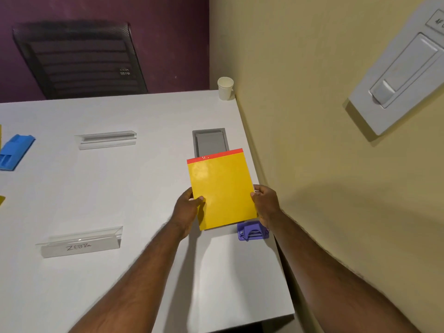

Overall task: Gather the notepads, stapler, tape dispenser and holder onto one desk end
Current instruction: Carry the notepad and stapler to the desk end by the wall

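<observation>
Your work surface is a white desk [120, 188] that butts against a yellow wall [300, 116] on your right-hand side; a purple wall [168, 32] closes the far side. A black mesh office chair [81, 58] stands behind the desk's far edge. A white wall switch plate [396, 80] is mounted on the yellow wall, above and right of your hands.

You hold a yellow notepad [222, 191] with a red top band between both hands, apparently raised off the desk. Your left hand [188, 210] clamps its left edge, thumb on the face. Your right hand [265, 203] clamps its right edge, thumb likewise on top. Both hands are closed on the pad.

Just beyond the pad's top edge a grey recessed cable hatch [210, 141] is set in the desk. Directly below the pad's near right corner, under your right wrist, sits a purple stapler-like device [252, 233].

Well left of your grip lie two clear acrylic name holders: the nearer name holder [80, 242] bears handwriting reading "ZEBRA"; the farther name holder [107, 139] shows no writing. A blue plastic item [15, 151] lies at the far left edge. A white paper cup [225, 88] stands in the far corner against the yellow wall.
</observation>
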Available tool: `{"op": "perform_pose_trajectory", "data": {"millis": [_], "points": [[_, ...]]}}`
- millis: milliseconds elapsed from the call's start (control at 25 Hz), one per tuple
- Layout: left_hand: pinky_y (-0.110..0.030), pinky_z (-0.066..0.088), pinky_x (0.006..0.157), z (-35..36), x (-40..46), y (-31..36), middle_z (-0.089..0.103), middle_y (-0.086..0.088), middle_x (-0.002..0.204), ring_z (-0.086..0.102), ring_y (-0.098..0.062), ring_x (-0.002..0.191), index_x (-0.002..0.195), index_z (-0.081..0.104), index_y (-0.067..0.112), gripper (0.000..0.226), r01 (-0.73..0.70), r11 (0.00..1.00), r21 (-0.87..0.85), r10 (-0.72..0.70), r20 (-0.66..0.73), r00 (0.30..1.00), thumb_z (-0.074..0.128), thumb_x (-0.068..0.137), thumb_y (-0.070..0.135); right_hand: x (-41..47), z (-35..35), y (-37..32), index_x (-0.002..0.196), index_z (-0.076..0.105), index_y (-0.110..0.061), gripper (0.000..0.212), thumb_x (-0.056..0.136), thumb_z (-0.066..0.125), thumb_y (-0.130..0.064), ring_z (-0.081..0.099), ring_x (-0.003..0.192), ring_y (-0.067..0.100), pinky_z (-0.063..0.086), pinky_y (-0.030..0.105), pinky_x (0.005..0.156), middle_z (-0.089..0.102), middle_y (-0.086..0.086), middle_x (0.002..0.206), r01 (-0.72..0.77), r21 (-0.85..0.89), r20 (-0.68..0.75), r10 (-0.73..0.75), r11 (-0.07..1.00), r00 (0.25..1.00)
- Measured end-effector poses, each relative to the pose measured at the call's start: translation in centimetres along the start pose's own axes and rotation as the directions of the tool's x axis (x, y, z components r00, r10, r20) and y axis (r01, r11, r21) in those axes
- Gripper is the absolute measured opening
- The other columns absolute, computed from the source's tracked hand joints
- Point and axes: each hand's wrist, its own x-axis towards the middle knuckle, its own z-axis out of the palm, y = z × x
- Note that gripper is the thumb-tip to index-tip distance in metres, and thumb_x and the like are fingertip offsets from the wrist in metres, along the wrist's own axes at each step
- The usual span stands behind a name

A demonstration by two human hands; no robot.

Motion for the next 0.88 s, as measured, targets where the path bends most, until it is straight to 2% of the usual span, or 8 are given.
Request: {"op": "perform_pose_trajectory", "data": {"millis": [120,240,320,520,600,680,760,880], "points": [[-0.054,0.044,0.103,1.8,1.4,-1.1,0.056,-0.01,0.135,0.053,-0.032,0.121,0.138,0.047,0.013,0.046,-0.047,0.985,0.165,0.046,0.009,0.999,0.049,0.095,-0.003,1.6,-0.4,0.8,0.125,0.059,-0.003,0.037,0.092,0.045,0.006,0.062,0.093,0.024,0.053,0.03,0.081,0.065,0.011,0.117,-0.017,-0.074,-0.05,0.013,0.997,0.999],[-0.045,0.046,0.1,3.0,2.5,-1.8,0.053,0.002,0.128,0.051,-0.023,0.116,0.142,0.042,0.017,0.055,-0.103,0.966,0.237,0.108,-0.006,0.994,0.051,0.093,-0.006,2.9,-0.6,1.7,0.13,0.056,-0.007,0.047,0.089,0.043,0.01,0.059,0.083,0.015,0.047,0.015,0.056,0.066,0.011,0.12,0.01,-0.152,-0.046,-0.017,0.988,0.999],[-0.037,0.045,0.094,3.6,3.3,-2.1,0.053,0.005,0.122,0.051,-0.019,0.111,0.141,0.043,0.018,0.057,-0.117,0.96,0.253,0.122,-0.007,0.992,0.052,0.091,-0.008,3.7,-0.6,2.2,0.134,0.051,-0.009,0.051,0.087,0.042,0.01,0.058,0.085,0.017,0.043,0.015,0.052,0.064,0.011,0.123,0.008,-0.203,-0.046,-0.018,0.979,0.999],[-0.032,0.044,0.083,4.2,4.4,-3.1,0.061,-0.011,0.124,0.054,-0.021,0.099,0.136,0.049,0.008,0.052,-0.138,0.918,0.373,0.139,0.024,0.99,0.056,0.087,-0.01,5.0,-0.3,4.3,0.137,0.046,-0.012,0.055,0.085,0.04,0.006,0.05,0.061,0.012,0.037,0.017,0.038,0.056,0.005,0.106,-0.05,-0.29,-0.032,0.043,0.956,0.999],[-0.03,0.047,0.077,4.2,4.5,-3.5,0.063,-0.016,0.123,0.058,-0.023,0.094,0.131,0.052,0.005,0.048,-0.152,0.896,0.416,0.148,0.042,0.988,0.058,0.086,-0.01,5.0,-0.1,4.4,0.139,0.043,-0.009,0.053,0.088,0.046,0.003,0.058,0.075,0.019,0.045,0.019,0.048,0.058,0.012,0.12,-0.067,-0.309,-0.023,0.063,0.949,0.998],[-0.033,0.051,0.076,4.3,4.8,-3.7,0.064,-0.018,0.121,0.06,-0.027,0.095,0.128,0.054,0.003,0.045,-0.173,0.87,0.462,0.162,0.063,0.985,0.061,0.085,-0.006,5.2,0.2,4.7,0.145,0.031,-0.007,0.06,0.09,0.054,-0.006,0.058,0.108,0.032,0.054,0.037,0.081,0.044,0.019,0.14,-0.045,-0.399,-0.008,0.046,0.916,0.999],[-0.042,0.052,0.087,4.5,5.1,-3.8,0.061,-0.02,0.123,0.059,-0.033,0.104,0.129,0.053,0.003,0.045,-0.176,0.856,0.486,0.158,0.079,0.984,0.064,0.085,-0.002,5.0,0.4,4.7,0.15,0.017,-0.004,0.071,0.091,0.057,-0.014,0.039,0.135,0.034,0.038,0.043,0.109,0.028,0.017,0.152,-0.022,-0.509,0.018,0.036,0.861,0.999],[-0.052,0.047,0.097,4.8,5.7,-4.0,0.056,-0.022,0.126,0.053,-0.037,0.115,0.128,0.052,0.002,0.045,-0.136,0.851,0.507,0.109,0.084,0.991,0.066,0.086,0.003,4.8,0.4,5.0,0.151,0.01,-0.004,0.075,0.093,0.056,-0.015,0.024,0.144,0.029,0.026,0.036,0.115,0.018,0.013,0.158,-0.012,-0.538,0.034,0.036,0.843,0.999]]}}
